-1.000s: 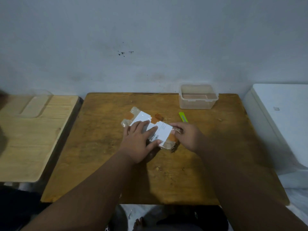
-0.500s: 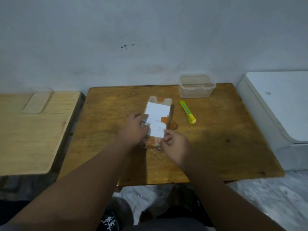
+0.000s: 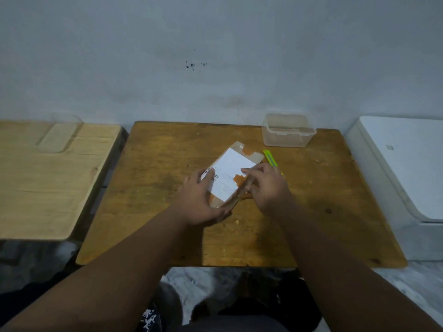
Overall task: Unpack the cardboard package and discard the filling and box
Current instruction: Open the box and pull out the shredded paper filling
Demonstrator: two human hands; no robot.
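A small flat cardboard package (image 3: 231, 172) with a white label and orange tape lies on the wooden table (image 3: 153, 188), turned diagonally. My left hand (image 3: 200, 200) grips its near left corner, thumb under the lower edge. My right hand (image 3: 266, 185) rests on its right side, fingers laid over the label and the taped edge. The package looks closed. A yellow-green utility knife (image 3: 271, 159) lies just behind my right hand, partly hidden by it.
A clear plastic container (image 3: 287, 130) stands at the table's back right. A lighter wooden table (image 3: 43, 178) sits to the left, and a white appliance (image 3: 402, 168) to the right. The wall runs right behind the table.
The package has turned from pointing straight away to a diagonal tilted right. My right hand moved from its near end up to its right side; my left hand shifted to the near left corner.
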